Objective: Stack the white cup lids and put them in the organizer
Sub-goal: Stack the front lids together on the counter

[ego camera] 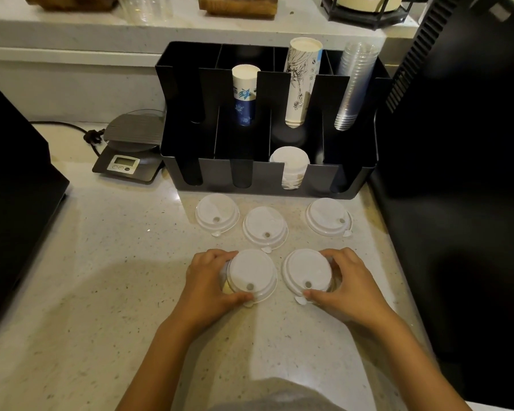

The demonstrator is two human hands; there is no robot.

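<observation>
Several white cup lids lie on the speckled counter in front of the black organizer (353, 179). My left hand (208, 283) grips the near left lid (251, 272) by its rim, thumb at the front edge. My right hand (344, 284) grips the near right lid (306, 271) the same way. Three more lids rest untouched closer to the organizer: a left lid (217, 213), a middle lid (264, 225) and a right lid (328, 216). A stack of white lids (290, 164) stands in a front slot of the organizer.
The organizer's rear slots hold blue-printed paper cups (244, 93), tall white paper cups (301, 81) and clear plastic cups (353, 87). A digital scale (128, 152) sits to its left. Black machines flank the counter on the left (15, 203) and right (457, 173).
</observation>
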